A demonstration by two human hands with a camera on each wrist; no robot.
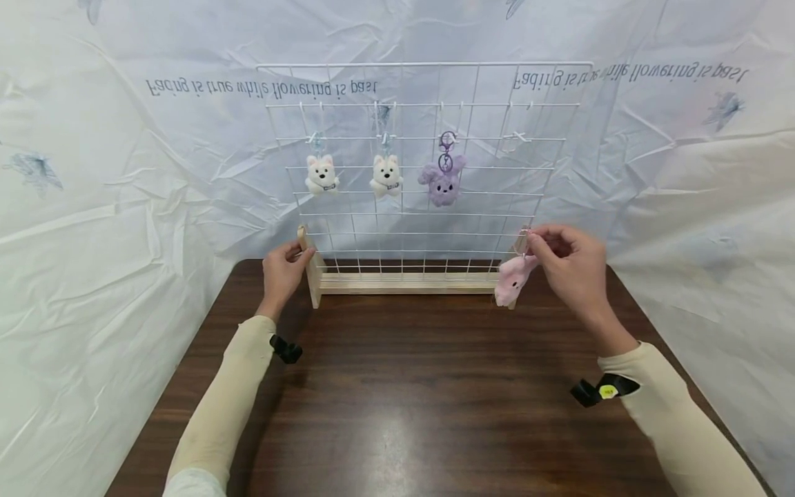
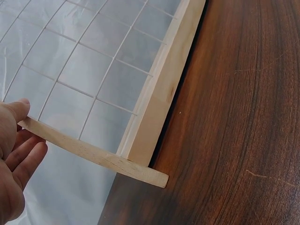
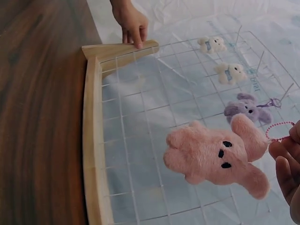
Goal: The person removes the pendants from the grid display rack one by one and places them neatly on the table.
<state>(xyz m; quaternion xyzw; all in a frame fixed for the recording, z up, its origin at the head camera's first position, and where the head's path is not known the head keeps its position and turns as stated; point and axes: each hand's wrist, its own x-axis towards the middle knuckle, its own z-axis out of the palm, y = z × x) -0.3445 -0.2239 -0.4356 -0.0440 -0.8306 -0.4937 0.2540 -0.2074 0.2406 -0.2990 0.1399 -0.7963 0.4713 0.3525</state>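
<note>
Three worn cameras around one wire grid rack (image 1: 402, 214)
The head view faces it from farthest back, looking down over the wood-grain table (image 1: 397, 386); the left wrist's, tilted, sits close to the left wooden upright (image 2: 89, 152); the right wrist's looks leftward past the near pink plush keychain (image 3: 206, 152), sharing the left hand (image 3: 130, 22) with the head view.

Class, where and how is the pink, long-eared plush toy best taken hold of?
Probably by the pink beaded chain, pinched from the right, as the right hand does: the chain meets the plush toy at the ear end, and the toy hangs below.
</note>
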